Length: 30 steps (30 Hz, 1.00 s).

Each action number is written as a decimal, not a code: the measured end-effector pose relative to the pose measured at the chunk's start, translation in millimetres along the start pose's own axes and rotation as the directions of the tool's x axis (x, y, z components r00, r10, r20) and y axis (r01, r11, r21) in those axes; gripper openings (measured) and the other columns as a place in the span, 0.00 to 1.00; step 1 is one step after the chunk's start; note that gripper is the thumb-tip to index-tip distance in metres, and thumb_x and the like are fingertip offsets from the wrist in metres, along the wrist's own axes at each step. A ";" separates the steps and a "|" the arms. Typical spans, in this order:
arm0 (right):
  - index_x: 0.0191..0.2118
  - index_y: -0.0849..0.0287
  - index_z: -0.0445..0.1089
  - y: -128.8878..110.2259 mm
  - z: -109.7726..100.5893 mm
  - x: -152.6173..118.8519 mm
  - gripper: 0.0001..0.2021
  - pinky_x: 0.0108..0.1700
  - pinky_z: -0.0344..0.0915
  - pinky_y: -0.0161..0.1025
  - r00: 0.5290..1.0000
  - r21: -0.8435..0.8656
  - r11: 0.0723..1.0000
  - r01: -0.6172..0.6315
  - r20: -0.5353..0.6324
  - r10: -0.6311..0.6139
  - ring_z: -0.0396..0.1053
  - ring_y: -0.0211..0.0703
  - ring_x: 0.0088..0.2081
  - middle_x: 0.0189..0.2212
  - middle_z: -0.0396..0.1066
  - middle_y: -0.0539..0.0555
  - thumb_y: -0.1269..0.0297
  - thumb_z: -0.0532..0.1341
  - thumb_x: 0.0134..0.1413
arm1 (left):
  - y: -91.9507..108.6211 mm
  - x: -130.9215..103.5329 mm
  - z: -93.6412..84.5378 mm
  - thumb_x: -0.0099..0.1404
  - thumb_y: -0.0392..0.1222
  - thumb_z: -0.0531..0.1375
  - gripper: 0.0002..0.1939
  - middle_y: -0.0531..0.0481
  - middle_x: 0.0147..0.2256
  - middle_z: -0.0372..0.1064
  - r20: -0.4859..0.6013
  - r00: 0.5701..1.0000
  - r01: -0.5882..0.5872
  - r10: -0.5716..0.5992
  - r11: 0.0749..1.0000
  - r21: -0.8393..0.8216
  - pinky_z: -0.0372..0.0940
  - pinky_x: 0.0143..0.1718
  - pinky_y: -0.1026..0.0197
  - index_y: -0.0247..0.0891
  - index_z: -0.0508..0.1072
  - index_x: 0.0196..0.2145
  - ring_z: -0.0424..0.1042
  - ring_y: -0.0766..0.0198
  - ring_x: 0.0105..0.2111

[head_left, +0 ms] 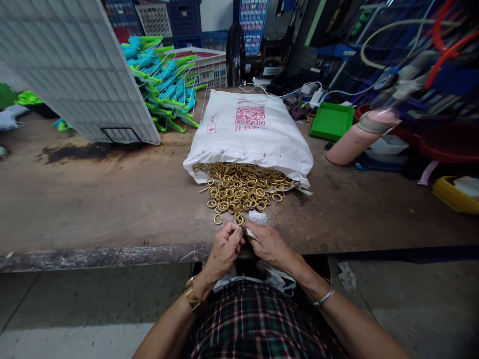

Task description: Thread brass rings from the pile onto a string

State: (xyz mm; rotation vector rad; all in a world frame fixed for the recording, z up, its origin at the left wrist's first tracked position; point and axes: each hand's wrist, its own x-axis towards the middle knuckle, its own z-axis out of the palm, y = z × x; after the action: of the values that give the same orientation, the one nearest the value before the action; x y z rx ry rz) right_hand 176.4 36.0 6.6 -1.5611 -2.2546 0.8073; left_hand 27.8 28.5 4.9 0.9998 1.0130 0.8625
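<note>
Brass-coloured rings (241,187) spill from the open mouth of a white sack (250,134) onto the brown table (112,209). At the table's front edge, my left hand (227,245) is closed, its fingertips pinched on something too small to make out. My right hand (270,244) is closed on a small tool (250,233) with a pale blade-like part, whose tip meets my left fingertips. Just beyond my hands lie a few loose rings (217,219). A small silvery piece (258,216) rests on the table beside the pile.
A grey ribbed panel (86,65) stands at the left, with a stack of blue and green plastic parts (164,80) behind it. To the right are a green tray (332,121), a pink bottle (361,137) and a yellow bin (454,194). A black fan (235,55) stands behind the sack.
</note>
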 end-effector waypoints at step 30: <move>0.39 0.58 0.63 -10.8 -0.7 31.7 0.08 0.29 0.49 0.34 0.959 -0.254 0.929 -0.269 -0.163 0.233 0.67 0.39 0.30 0.31 0.71 0.53 0.66 0.50 0.55 | 8.4 -9.8 -8.3 0.54 0.40 0.60 0.11 0.50 0.27 0.67 0.105 0.979 0.205 -0.177 0.775 -0.598 0.56 0.16 0.71 0.35 0.66 0.36 0.65 0.69 0.22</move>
State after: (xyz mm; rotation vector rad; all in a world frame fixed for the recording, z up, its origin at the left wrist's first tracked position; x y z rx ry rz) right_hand 156.7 62.7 10.9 -1.9985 -2.1716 0.4458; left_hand 16.0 24.2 13.7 0.3524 0.7056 0.9077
